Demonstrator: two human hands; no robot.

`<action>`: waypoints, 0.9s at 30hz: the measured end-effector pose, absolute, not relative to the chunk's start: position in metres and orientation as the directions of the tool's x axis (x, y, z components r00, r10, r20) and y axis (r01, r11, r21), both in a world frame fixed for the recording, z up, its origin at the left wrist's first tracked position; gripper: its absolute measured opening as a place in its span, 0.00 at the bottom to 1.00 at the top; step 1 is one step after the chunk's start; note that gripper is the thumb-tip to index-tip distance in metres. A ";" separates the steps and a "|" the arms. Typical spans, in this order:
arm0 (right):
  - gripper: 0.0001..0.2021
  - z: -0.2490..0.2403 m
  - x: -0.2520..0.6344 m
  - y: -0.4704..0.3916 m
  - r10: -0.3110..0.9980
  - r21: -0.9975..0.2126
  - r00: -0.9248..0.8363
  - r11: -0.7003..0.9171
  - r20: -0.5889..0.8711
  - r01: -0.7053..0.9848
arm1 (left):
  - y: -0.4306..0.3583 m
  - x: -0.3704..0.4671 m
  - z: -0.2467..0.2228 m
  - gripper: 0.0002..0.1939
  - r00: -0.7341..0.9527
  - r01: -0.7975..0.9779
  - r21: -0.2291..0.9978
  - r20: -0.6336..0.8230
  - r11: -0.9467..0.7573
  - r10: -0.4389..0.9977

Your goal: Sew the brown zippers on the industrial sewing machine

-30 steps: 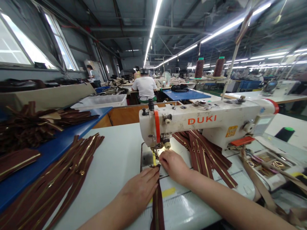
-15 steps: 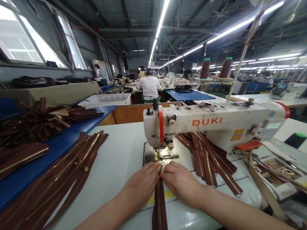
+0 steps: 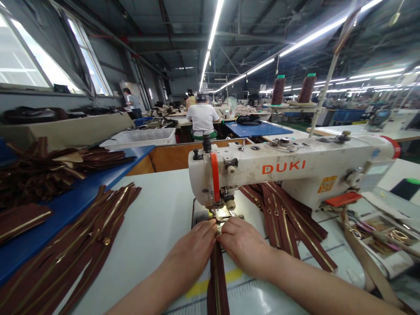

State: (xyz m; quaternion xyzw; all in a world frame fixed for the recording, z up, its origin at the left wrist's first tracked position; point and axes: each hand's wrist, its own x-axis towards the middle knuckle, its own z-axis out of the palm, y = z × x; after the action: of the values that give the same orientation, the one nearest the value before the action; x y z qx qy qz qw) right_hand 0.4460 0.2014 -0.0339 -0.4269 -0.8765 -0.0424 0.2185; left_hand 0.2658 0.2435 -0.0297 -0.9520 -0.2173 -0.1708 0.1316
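Just in front of the needle of a white sewing machine (image 3: 249, 168), my left hand (image 3: 197, 245) and my right hand (image 3: 241, 245) come together on a brown zipper (image 3: 218, 280). The fingers of both are closed on its far end, which they mostly hide. The rest of the strip, with gold teeth along its middle, runs down the tabletop towards me. Under the machine arm lie several brown zippers (image 3: 285, 218) with gold sliders. A larger bunch of brown zippers (image 3: 88, 236) is spread left of my left hand.
More brown strips (image 3: 49, 170) are heaped on a blue board (image 3: 98, 186) at the left. A tray (image 3: 383, 236) of small parts sits at the right. Two thread cones (image 3: 278, 89) stand behind the machine. Ahead, a person in white (image 3: 201, 118) sits facing away.
The view has shifted slightly. Both hands stay on the zipper in front of the needle, with hardly any change in their grip.
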 end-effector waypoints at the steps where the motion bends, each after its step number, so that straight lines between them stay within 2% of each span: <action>1: 0.08 -0.034 0.446 0.201 0.735 -0.116 -0.535 0.626 0.416 0.771 | 0.244 0.266 -0.031 0.15 0.845 0.458 -0.178 0.391 -0.871 0.365; 9: 0.07 -0.030 0.446 0.199 0.759 -0.132 -0.503 0.597 0.413 0.792 | 0.249 0.265 -0.034 0.16 0.837 0.471 -0.153 0.390 -0.869 0.385; 16: 0.05 -0.029 0.445 0.200 0.767 -0.114 -0.490 0.578 0.415 0.808 | 0.249 0.266 -0.027 0.15 0.820 0.495 -0.066 0.363 -0.866 0.441; 22: 0.04 -0.028 0.446 0.200 0.782 -0.145 -0.489 0.576 0.387 0.805 | 0.249 0.264 -0.032 0.15 0.809 0.495 -0.048 0.389 -0.867 0.440; 27: 0.05 -0.028 0.448 0.198 0.780 -0.158 -0.502 0.586 0.374 0.795 | 0.246 0.264 -0.036 0.15 0.752 0.549 0.007 0.432 -0.836 0.498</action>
State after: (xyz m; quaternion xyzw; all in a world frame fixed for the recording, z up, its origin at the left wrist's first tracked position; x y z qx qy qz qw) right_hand 0.4477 0.1983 -0.0284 -0.4544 -0.8663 -0.0175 0.2066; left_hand 0.2641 0.2461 -0.0356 -0.9341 -0.2802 -0.2130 0.0599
